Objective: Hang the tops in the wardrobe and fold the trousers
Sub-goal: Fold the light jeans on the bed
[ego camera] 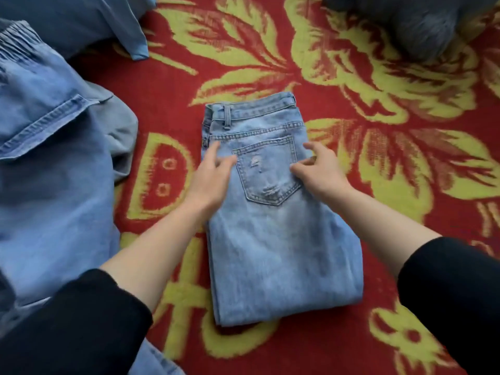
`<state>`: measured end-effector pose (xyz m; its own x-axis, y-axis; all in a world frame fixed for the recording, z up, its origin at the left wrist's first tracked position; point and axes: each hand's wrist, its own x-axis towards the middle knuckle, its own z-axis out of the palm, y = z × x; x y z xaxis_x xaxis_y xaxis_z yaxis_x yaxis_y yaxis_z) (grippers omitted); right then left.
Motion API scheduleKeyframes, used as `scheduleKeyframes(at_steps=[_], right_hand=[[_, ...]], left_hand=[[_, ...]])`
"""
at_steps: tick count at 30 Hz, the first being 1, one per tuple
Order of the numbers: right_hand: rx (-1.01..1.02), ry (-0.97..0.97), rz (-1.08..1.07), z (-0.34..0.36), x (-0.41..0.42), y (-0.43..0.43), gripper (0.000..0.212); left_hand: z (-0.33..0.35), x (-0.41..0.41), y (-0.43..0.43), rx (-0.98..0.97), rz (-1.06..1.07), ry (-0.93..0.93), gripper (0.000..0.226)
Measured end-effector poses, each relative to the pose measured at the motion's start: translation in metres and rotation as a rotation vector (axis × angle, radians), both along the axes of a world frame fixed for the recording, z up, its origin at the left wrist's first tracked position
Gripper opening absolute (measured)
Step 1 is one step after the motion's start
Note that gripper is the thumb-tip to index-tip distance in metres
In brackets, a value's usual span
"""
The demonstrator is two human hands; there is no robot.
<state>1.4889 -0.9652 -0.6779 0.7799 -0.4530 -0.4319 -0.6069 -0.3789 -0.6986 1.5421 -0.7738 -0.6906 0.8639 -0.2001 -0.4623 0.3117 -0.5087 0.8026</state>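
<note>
A pair of light blue jeans [273,239] lies folded in the middle of a red and yellow patterned blanket [351,104], waistband at the far end and a back pocket facing up. My left hand [213,174] hovers over or rests on the jeans' left edge beside the pocket, fingers relaxed and slightly blurred. My right hand [316,169] is at the jeans' right edge beside the pocket, fingers loosely bent, gripping nothing that I can see. Both forearms reach in from below in black sleeves.
A heap of blue denim garments [51,158] with an elastic waistband covers the left side. A darker blue cloth [81,20] lies at the top left. A grey garment [422,25] sits at the top right.
</note>
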Motion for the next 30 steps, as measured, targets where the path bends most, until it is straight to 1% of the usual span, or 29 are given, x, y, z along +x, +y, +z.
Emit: scheduleKeyframes(at_steps=[2, 4, 6, 8, 12, 14, 16, 17, 18, 19, 20, 22, 23, 25, 26, 28, 30], right_hand=[[-0.125, -0.017, 0.168, -0.001, -0.028, 0.006, 0.052], [-0.256, -0.065, 0.349, 0.001, -0.062, 0.009, 0.051], [-0.379, -0.145, 0.550, -0.002, -0.099, 0.007, 0.056], [-0.487, -0.190, 0.736, -0.009, -0.138, 0.001, 0.066], [-0.583, -0.118, 1.015, -0.017, -0.191, -0.007, 0.091], [-0.643, -0.046, 1.097, -0.021, -0.199, -0.011, 0.100], [-0.672, -0.011, 1.129, -0.026, -0.199, -0.014, 0.107], [-0.683, -0.004, 1.142, -0.027, -0.195, -0.015, 0.108], [-0.694, 0.009, 1.155, -0.027, -0.192, -0.016, 0.105], [-0.708, 0.009, 1.176, -0.026, -0.188, -0.017, 0.098], [-0.704, 0.000, 1.188, -0.022, -0.183, -0.015, 0.085], [-0.622, 0.015, 1.139, -0.009, -0.174, -0.009, 0.054], [-0.561, 0.068, 1.074, 0.001, -0.168, -0.007, 0.042], [-0.439, 0.183, 0.943, 0.017, -0.155, -0.006, 0.025], [-0.419, 0.194, 0.908, 0.024, -0.148, -0.006, 0.020], [-0.387, 0.204, 0.899, 0.034, -0.136, -0.006, 0.031], [-0.289, 0.305, 0.906, 0.046, -0.129, -0.004, 0.033]], left_hand=[[-0.009, -0.042, 0.005, 0.183, -0.275, -0.246, 0.065], [-0.009, -0.085, 0.013, 0.271, -0.475, -0.367, 0.072], [-0.017, -0.126, 0.022, 0.323, -0.637, -0.474, 0.073], [-0.024, -0.159, 0.030, 0.375, -0.766, -0.558, 0.074], [-0.033, -0.187, 0.045, 0.458, -0.872, -0.571, 0.088], [-0.036, -0.188, 0.048, 0.545, -0.949, -0.585, 0.097], [-0.035, -0.186, 0.048, 0.637, -1.026, -0.559, 0.104], [-0.035, -0.186, 0.045, 0.683, -1.040, -0.561, 0.101], [-0.037, -0.188, 0.042, 0.732, -1.050, -0.575, 0.089], [-0.035, -0.189, 0.038, 0.771, -1.054, -0.572, 0.073], [-0.029, -0.190, 0.033, 0.784, -1.046, -0.549, 0.061], [-0.018, -0.186, 0.024, 0.804, -1.017, -0.503, 0.057], [-0.014, -0.180, 0.021, 0.804, -1.049, -0.443, 0.057], [0.005, -0.161, 0.017, 0.754, -1.119, -0.184, 0.053], [0.013, -0.151, 0.015, 0.697, -1.092, -0.118, 0.042], [0.031, -0.135, 0.017, 0.598, -1.012, -0.027, 0.017], [0.044, -0.134, 0.021, 0.556, -0.963, 0.154, 0.015]])
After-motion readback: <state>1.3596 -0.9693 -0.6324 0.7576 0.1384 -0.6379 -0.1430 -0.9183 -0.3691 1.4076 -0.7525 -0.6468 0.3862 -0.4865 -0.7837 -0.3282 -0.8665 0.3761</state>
